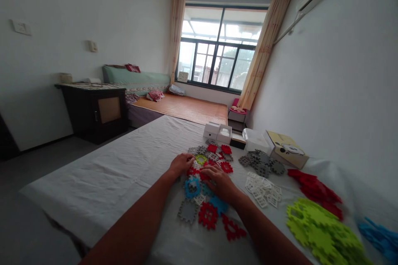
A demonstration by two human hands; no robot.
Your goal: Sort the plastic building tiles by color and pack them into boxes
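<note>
Evidently both arms reached forward from the lower edge of the view, angling inward so that the hands came close together over the bench (pixel 133 165). The left hand (pixel 181 164) lay back-up, its wrist fairly straight, its fingers bent and bunched at the left edge of the toothed red tile (pixel 193 170); whether they were clamped on it, I cannot tell. The right hand (pixel 220 183) was turned inward, palm down, fingers stretched leftward over the middle of the cluster; their tips were too blurred to tell a grip from a light touch. The red tile sat between the hands, just below the lime-green ring tile (pixel 201 159) and above the blue ring tile (pixel 192 187). Nearer the body lay a grey square tile (pixel 188 211) and a red triangular tile (pixel 233 229). White lattice pieces (pixel 263 190) were heaped to the right of the right hand.
</note>
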